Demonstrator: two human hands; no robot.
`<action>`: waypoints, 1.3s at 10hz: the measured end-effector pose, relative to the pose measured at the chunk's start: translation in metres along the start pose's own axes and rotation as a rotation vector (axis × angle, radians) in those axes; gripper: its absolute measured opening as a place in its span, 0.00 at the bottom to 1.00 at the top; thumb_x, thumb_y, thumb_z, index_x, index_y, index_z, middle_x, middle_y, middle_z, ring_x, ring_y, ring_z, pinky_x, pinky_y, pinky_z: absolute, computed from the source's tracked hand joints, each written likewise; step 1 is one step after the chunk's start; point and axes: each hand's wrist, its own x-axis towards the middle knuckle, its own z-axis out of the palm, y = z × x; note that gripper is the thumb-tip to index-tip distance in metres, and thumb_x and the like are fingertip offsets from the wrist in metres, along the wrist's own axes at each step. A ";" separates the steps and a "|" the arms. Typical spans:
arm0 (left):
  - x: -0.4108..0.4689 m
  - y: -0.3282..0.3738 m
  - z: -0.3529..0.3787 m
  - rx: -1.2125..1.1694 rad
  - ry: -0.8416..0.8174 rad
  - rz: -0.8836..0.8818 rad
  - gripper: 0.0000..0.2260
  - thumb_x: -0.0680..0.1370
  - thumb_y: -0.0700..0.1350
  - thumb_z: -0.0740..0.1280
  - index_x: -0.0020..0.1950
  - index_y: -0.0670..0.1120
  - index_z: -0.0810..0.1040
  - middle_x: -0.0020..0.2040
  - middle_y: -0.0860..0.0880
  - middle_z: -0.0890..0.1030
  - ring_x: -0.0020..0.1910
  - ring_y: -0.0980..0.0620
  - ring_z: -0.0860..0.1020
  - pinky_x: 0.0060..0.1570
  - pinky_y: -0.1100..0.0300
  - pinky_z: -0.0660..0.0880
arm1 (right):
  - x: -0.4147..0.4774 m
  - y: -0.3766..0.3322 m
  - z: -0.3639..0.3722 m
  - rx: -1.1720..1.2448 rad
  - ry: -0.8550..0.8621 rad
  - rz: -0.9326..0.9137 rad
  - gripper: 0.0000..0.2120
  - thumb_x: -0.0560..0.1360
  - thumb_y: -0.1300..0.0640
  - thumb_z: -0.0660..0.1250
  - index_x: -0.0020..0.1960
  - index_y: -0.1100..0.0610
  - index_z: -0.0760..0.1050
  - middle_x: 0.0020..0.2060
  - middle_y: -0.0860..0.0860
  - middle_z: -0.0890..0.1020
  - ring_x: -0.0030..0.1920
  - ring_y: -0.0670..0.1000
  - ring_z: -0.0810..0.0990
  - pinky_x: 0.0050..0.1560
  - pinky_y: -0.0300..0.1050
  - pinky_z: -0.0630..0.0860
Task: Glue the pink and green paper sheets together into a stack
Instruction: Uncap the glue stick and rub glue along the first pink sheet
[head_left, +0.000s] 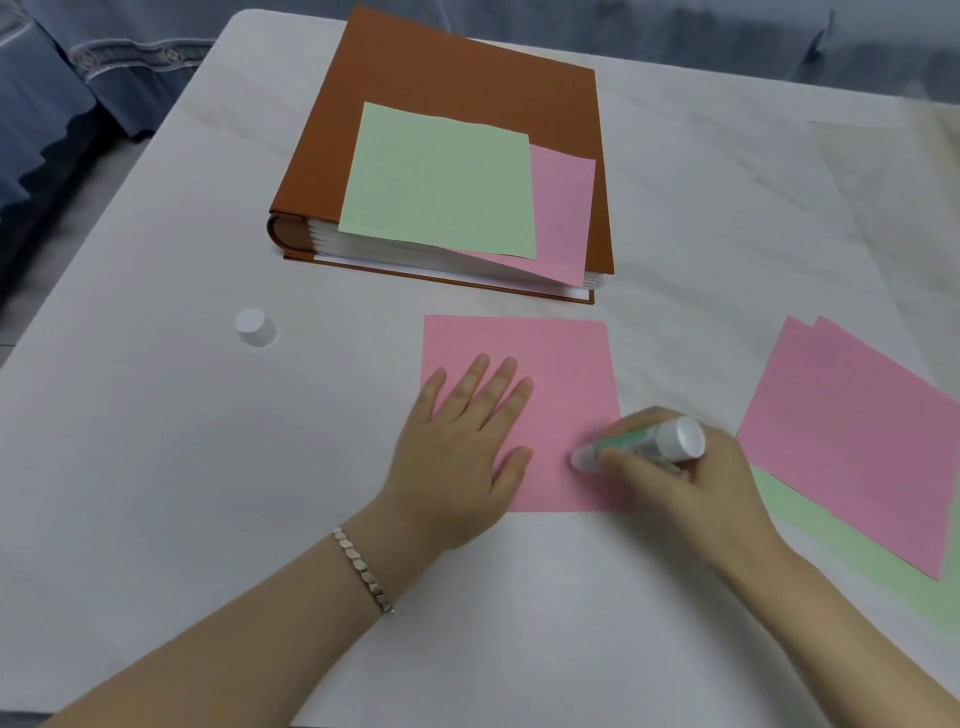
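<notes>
Flat and spread, the left hand pins a pink sheet to the table; the right hand clasps a glue stick, tip on it. Glued sheets seemingly wait on the album; unglued pink sheets and a green sheet remain rightward.

I log a square pink paper sheet on the white, faintly marbled surface. The thick album's cover is brown; a pale green paper square lies on it. The glue stick is green-and-white.
</notes>
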 end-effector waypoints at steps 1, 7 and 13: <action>0.000 0.000 -0.001 0.006 -0.004 0.000 0.25 0.77 0.54 0.53 0.71 0.45 0.70 0.71 0.46 0.68 0.71 0.44 0.66 0.67 0.45 0.55 | 0.018 -0.003 0.002 0.022 0.100 0.036 0.06 0.64 0.53 0.76 0.38 0.50 0.81 0.36 0.47 0.84 0.38 0.51 0.83 0.42 0.48 0.79; 0.001 0.001 -0.002 -0.001 -0.012 -0.001 0.25 0.77 0.54 0.52 0.70 0.45 0.70 0.71 0.46 0.69 0.70 0.44 0.66 0.66 0.46 0.55 | -0.019 0.015 -0.003 -0.152 -0.050 -0.012 0.03 0.64 0.50 0.71 0.38 0.47 0.81 0.34 0.43 0.83 0.34 0.46 0.80 0.33 0.35 0.73; 0.000 0.001 -0.003 0.002 -0.023 -0.008 0.25 0.77 0.54 0.52 0.71 0.45 0.69 0.72 0.46 0.68 0.71 0.45 0.65 0.67 0.45 0.55 | 0.005 0.015 -0.002 -0.125 0.254 0.076 0.06 0.69 0.59 0.73 0.38 0.49 0.78 0.34 0.45 0.83 0.37 0.49 0.82 0.39 0.45 0.76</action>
